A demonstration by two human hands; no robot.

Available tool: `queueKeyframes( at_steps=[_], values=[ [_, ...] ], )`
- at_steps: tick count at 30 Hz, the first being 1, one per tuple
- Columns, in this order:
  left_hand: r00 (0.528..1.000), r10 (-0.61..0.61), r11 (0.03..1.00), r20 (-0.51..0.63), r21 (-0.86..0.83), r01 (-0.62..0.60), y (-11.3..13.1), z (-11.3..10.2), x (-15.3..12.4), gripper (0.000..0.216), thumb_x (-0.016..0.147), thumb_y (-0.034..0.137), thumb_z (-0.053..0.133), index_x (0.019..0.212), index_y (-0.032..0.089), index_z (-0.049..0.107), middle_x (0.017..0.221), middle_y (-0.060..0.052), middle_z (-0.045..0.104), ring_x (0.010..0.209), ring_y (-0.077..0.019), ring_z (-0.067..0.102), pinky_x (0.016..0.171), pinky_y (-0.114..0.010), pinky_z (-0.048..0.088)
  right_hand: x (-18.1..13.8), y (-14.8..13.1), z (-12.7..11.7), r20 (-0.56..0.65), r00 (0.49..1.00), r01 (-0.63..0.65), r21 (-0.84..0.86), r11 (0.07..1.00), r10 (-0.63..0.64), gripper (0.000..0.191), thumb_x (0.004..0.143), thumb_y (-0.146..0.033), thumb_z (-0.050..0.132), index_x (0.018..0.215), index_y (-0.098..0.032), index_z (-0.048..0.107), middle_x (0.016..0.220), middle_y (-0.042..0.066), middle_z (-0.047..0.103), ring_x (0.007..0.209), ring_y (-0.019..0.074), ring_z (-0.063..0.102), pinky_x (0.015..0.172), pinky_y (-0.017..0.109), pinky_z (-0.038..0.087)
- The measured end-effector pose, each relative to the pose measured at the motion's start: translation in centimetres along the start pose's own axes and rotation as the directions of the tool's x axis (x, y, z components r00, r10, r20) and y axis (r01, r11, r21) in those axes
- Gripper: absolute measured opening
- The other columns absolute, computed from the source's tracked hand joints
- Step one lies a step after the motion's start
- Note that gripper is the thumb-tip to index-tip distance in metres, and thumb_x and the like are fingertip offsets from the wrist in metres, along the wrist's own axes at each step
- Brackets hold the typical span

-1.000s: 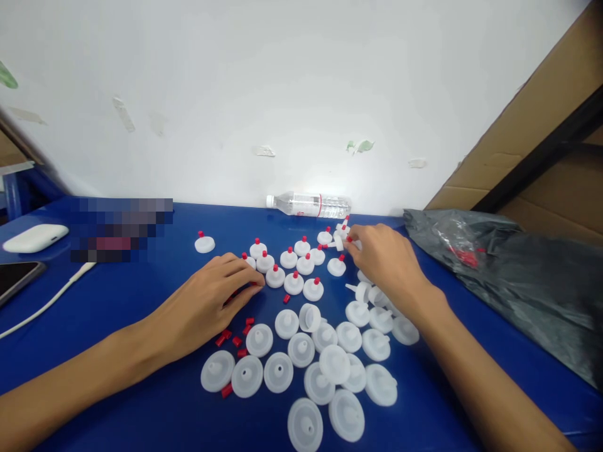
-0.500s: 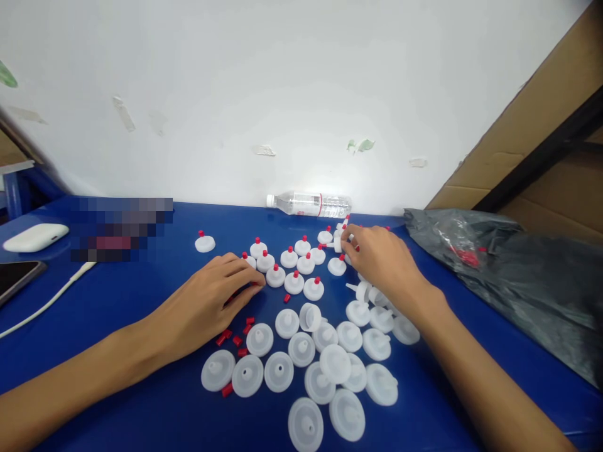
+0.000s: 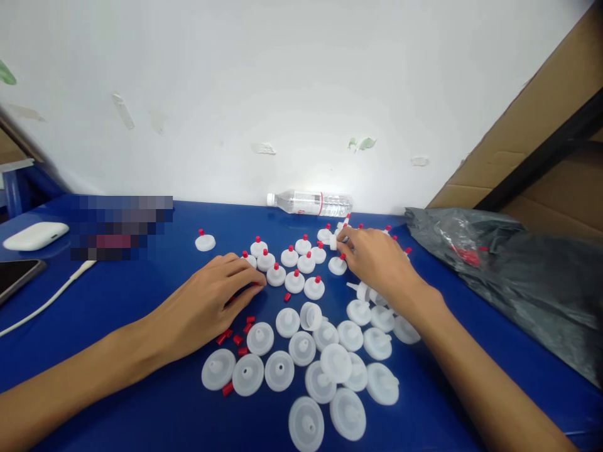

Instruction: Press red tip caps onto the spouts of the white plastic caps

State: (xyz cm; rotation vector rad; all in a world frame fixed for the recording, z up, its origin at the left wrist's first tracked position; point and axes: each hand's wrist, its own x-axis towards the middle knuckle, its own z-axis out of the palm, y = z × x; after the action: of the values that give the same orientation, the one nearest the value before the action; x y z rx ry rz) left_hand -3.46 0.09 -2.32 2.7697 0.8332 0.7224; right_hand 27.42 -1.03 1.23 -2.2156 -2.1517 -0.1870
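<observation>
My left hand rests palm down on the blue table, fingers curled together over small loose red caps, fingertips beside a capped white disc. My right hand reaches toward the back of the table, its fingers pinched on a white disc piece with a red cap. Several white discs with red caps stand grouped between the hands. Several bare white discs lie in a pile near me.
A clear plastic bottle lies on its side by the white wall. A black plastic bag with red pieces spreads over the right side. A white case, a phone and a white cable sit at the left.
My right hand has shifted slightly left and farther back with the piece pinched in its fingers. My left hand has stayed in place.
</observation>
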Motion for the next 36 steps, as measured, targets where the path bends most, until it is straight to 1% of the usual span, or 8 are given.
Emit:
queueKeyframes(
  at_steps=[5, 7, 15, 19, 23, 27, 30, 36],
  values=[
    [1.0, 0.003, 1.0, -0.008, -0.002, -0.003, -0.04, 0.17, -0.1, 0.025, 0.114, 0.032, 0.047, 0.115, 0.024, 0.07, 0.112, -0.003, 0.075, 0.102, -0.0219, 0.066, 0.093, -0.039, 0.051, -0.09, -0.16, -0.15, 0.011, 1.0, 0.005, -0.007, 1.0, -0.005, 0.023, 0.107, -0.023, 0.052, 0.105, -0.022, 0.074, 0.097, 0.008, 0.08, 0.088, 0.0252, 0.074, 0.064, 0.032, 0.036],
    [1.0, 0.0, 1.0, -0.009, -0.003, 0.0, -0.02, 0.19, -0.1, 0.025, 0.114, 0.031, 0.047, 0.115, 0.024, 0.071, 0.112, -0.003, 0.075, 0.102, -0.0222, 0.066, 0.093, -0.039, 0.051, -0.13, -0.27, -0.23, 0.015, 1.0, 0.005, -0.013, 1.0, -0.005, 0.022, 0.107, -0.024, 0.052, 0.106, -0.022, 0.074, 0.098, 0.008, 0.081, 0.089, 0.0253, 0.074, 0.065, 0.032, 0.037],
    [1.0, 0.016, 1.0, -0.026, 0.004, -0.016, -0.07, 0.23, 0.0, 0.028, 0.114, 0.031, 0.045, 0.113, 0.024, 0.072, 0.11, -0.004, 0.076, 0.099, -0.0229, 0.068, 0.09, -0.041, 0.054, -0.19, -0.62, -0.67, 0.015, 1.0, 0.009, -0.051, 0.999, -0.008, 0.034, 0.111, -0.021, 0.043, 0.136, -0.019, 0.065, 0.097, 0.011, 0.081, 0.088, 0.0278, 0.075, 0.065, 0.033, 0.035],
    [1.0, 0.01, 1.0, -0.023, 0.005, -0.01, -0.06, 0.2, -0.06, 0.028, 0.114, 0.031, 0.046, 0.114, 0.024, 0.073, 0.11, -0.005, 0.076, 0.099, -0.0232, 0.069, 0.09, -0.041, 0.055, -0.13, -0.61, -0.76, 0.023, 0.999, 0.025, -0.055, 0.998, -0.024, 0.033, 0.112, -0.021, 0.04, 0.126, -0.019, 0.07, 0.095, 0.01, 0.081, 0.086, 0.0269, 0.075, 0.064, 0.033, 0.035],
    [1.0, 0.007, 1.0, -0.025, -0.005, -0.007, -0.04, 0.16, -0.12, 0.025, 0.113, 0.03, 0.048, 0.114, 0.024, 0.073, 0.11, -0.005, 0.076, 0.1, -0.0239, 0.069, 0.091, -0.042, 0.055, -0.07, -0.56, -0.72, 0.029, 0.999, 0.031, -0.042, 0.999, -0.029, 0.032, 0.111, -0.023, 0.044, 0.115, -0.02, 0.075, 0.102, 0.01, 0.082, 0.092, 0.0274, 0.076, 0.068, 0.033, 0.039],
    [1.0, 0.005, 1.0, -0.025, -0.004, -0.005, -0.05, 0.2, -0.08, 0.027, 0.113, 0.031, 0.046, 0.113, 0.025, 0.073, 0.11, -0.005, 0.076, 0.099, -0.0238, 0.069, 0.09, -0.042, 0.056, -0.16, -0.54, -0.68, 0.03, 0.999, 0.033, -0.027, 0.999, -0.032, 0.031, 0.111, -0.026, 0.047, 0.128, -0.02, 0.073, 0.109, 0.012, 0.082, 0.098, 0.0288, 0.076, 0.073, 0.034, 0.044],
    [1.0, 0.002, 1.0, -0.019, 0.0, -0.002, -0.02, 0.2, -0.03, 0.027, 0.113, 0.031, 0.046, 0.113, 0.024, 0.072, 0.11, -0.005, 0.076, 0.1, -0.0233, 0.069, 0.091, -0.041, 0.055, -0.22, -0.49, -0.65, 0.037, 0.998, 0.047, -0.016, 0.999, -0.046, 0.035, 0.108, -0.022, 0.052, 0.139, -0.019, 0.068, 0.114, 0.013, 0.081, 0.104, 0.0287, 0.076, 0.078, 0.034, 0.046],
    [1.0, -0.002, 1.0, -0.01, 0.004, 0.002, 0.01, 0.14, -0.08, 0.027, 0.114, 0.032, 0.046, 0.113, 0.024, 0.072, 0.111, -0.005, 0.075, 0.1, -0.0229, 0.068, 0.091, -0.04, 0.054, -0.12, -0.41, -0.57, 0.056, 0.996, 0.068, -0.018, 0.998, -0.067, 0.038, 0.103, -0.013, 0.053, 0.137, -0.018, 0.07, 0.118, 0.015, 0.079, 0.107, 0.0286, 0.075, 0.081, 0.034, 0.047]
  ],
)
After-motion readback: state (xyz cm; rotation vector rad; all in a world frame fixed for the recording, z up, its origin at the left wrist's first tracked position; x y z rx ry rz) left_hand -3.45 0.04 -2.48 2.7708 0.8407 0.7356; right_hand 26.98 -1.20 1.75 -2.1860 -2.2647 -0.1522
